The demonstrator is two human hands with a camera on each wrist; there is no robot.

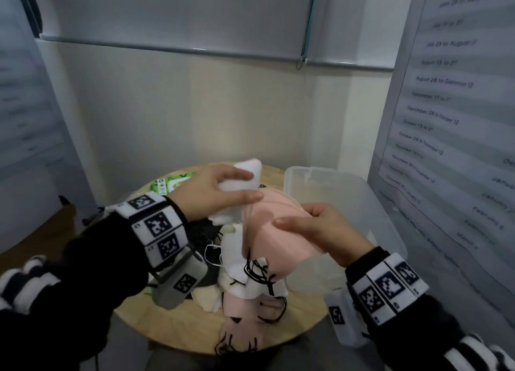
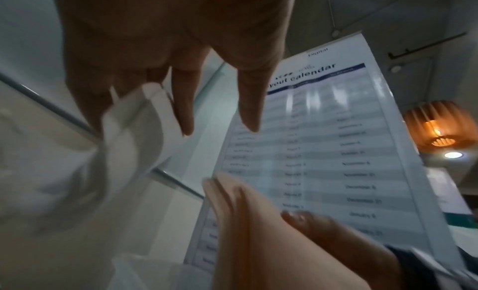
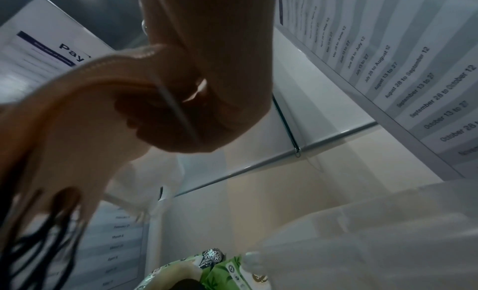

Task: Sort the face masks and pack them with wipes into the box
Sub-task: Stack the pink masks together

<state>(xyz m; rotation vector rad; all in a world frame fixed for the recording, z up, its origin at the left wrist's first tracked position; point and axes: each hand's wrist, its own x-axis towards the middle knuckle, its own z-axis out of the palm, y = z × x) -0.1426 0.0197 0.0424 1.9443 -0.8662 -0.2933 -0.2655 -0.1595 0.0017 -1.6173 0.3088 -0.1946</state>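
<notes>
We are holding a stack of white masks (image 1: 239,186) in our left hand (image 1: 211,192), fingers and thumb curled round it, raised above the round desk (image 1: 301,317). Our right hand (image 1: 315,231) is pinching a stack of pink masks (image 1: 267,223) with black ear loops hanging down. Both stacks are sitting just left of the clear box (image 1: 370,203). More masks (image 1: 245,301) are lying piled on the desk; the green wipes pack (image 1: 170,184) is lying behind our left hand.

round wooden table (image 1: 301,312); wall calendar (image 1: 451,114); roller blind (image 1: 178,14).
</notes>
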